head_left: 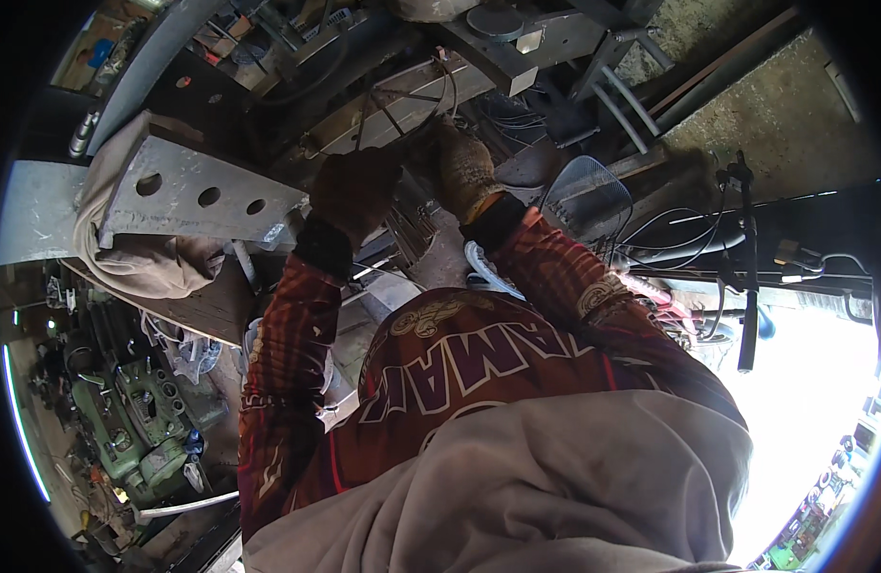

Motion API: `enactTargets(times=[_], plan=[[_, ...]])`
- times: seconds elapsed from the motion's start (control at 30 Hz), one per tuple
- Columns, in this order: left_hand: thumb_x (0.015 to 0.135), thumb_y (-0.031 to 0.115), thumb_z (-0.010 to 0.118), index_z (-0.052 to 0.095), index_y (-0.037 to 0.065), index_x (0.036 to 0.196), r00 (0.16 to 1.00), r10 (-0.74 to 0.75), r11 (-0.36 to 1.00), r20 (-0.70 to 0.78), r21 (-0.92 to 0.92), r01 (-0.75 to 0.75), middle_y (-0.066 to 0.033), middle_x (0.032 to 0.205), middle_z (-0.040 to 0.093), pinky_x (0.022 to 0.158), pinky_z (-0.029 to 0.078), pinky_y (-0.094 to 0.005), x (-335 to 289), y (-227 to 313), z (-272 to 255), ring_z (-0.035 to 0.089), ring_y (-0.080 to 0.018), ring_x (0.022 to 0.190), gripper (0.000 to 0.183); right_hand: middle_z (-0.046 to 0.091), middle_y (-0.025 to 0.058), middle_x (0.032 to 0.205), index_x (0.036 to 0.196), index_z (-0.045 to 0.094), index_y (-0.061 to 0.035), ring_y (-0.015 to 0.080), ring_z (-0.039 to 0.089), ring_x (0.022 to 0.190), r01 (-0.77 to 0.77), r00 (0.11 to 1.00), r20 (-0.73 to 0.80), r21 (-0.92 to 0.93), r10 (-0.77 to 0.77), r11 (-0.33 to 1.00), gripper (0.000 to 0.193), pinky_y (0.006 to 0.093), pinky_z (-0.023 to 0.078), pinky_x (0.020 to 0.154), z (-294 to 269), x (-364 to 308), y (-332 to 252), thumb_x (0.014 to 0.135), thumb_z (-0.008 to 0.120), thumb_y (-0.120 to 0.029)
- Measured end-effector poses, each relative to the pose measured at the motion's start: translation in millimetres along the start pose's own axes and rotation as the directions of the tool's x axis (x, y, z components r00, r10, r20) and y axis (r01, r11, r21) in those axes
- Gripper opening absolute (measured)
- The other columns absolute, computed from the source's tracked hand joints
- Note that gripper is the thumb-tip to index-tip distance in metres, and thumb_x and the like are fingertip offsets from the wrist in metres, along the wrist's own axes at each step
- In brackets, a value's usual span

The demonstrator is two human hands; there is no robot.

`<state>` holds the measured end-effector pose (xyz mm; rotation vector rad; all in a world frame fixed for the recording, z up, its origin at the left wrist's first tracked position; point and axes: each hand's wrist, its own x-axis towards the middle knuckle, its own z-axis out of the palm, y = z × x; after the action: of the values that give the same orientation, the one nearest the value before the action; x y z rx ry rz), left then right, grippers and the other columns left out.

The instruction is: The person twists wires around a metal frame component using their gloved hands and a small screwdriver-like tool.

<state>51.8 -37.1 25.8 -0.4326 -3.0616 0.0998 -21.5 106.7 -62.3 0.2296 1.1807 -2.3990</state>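
Both of my hands wear work gloves and are close together at the upper middle, over a cluttered metal bench. My left hand (357, 186) is in deep shadow, its fingers curled toward the right hand. My right hand (465, 167), in a light knitted glove, is closed with its fingers drawn in. Whatever they grip is too dark to make out. Just beyond them, thin metal rods (393, 107) and a bent wire (452, 84) stand against a long steel bar (402, 100).
At the left, a grey steel bracket (197, 191) with round holes sits beside a draped cloth (154, 263). Farther left is green machinery (135, 411). A mesh guard (589, 196) and loose cables (684, 239) lie right of my right arm. Steel frame parts (503, 62) crowd the far side.
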Motion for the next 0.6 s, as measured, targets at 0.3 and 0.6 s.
enactTargets(times=[0.3, 0.6], plan=[[0.100, 0.022, 0.049, 0.068, 0.021, 0.121, 0.973, -0.119, 0.965, -0.200, -0.255, 0.066, -0.0074, 0.096, 0.073, 0.077, 0.057, -0.0433, 1, 73, 28, 0.072, -0.0280, 0.088, 0.028, 0.069, 0.0097, 0.090, 0.111, 0.066, -0.0053, 0.0244, 0.069, 0.079, 0.694, 0.613, 0.646, -0.716, -0.455, -0.083, 0.023, 0.0388, 0.057, 0.074, -64, 1, -39, 0.092, 0.063, -0.018], [0.100, 0.027, 0.051, 0.073, 0.018, 0.104, 0.951, -0.244, 0.848, -0.191, -0.517, 0.114, -0.0121, 0.093, 0.075, 0.079, 0.055, -0.0469, 1, 63, 40, 0.073, -0.0317, 0.090, 0.024, 0.069, 0.0190, 0.113, 0.121, 0.065, -0.0084, 0.0410, 0.066, 0.104, 0.659, 0.687, 0.642, -0.748, -0.340, -0.080, 0.040, 0.0471, 0.054, 0.086, -67, 12, -33, 0.082, 0.063, -0.014]])
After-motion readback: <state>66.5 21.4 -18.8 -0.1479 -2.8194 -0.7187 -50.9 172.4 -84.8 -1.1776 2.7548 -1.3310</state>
